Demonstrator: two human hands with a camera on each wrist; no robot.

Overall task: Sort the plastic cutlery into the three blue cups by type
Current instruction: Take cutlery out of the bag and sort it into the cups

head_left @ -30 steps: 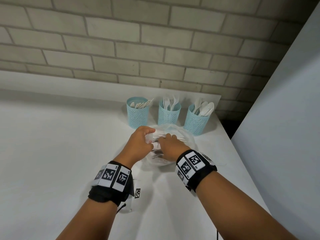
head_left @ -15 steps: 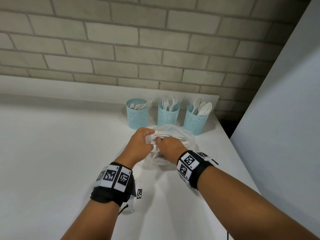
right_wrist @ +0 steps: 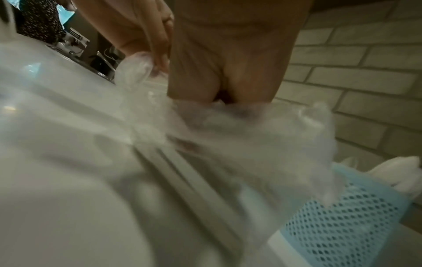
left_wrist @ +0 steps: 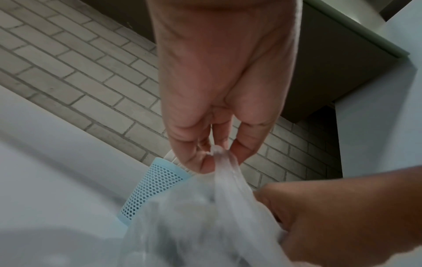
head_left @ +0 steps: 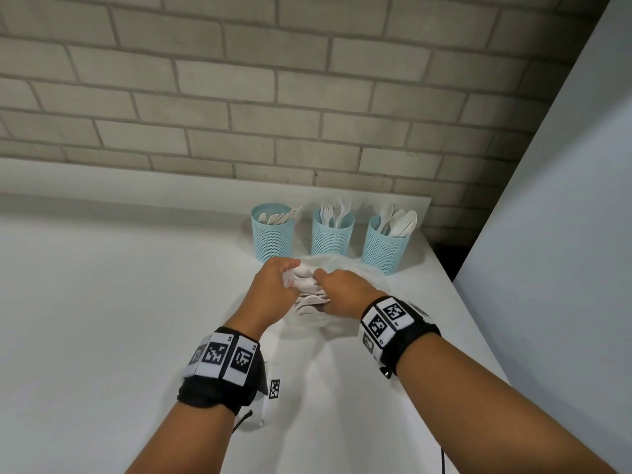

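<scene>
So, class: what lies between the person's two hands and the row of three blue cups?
In the head view, the clear plastic bag, bunched on the white table, fills that stretch; both the left hand and the right hand grip it.

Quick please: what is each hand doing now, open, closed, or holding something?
Left hand: closed, pinching the edge of the clear plastic bag.
Right hand: reaching into the bag; its fingers are hidden, so cannot be told.
</scene>
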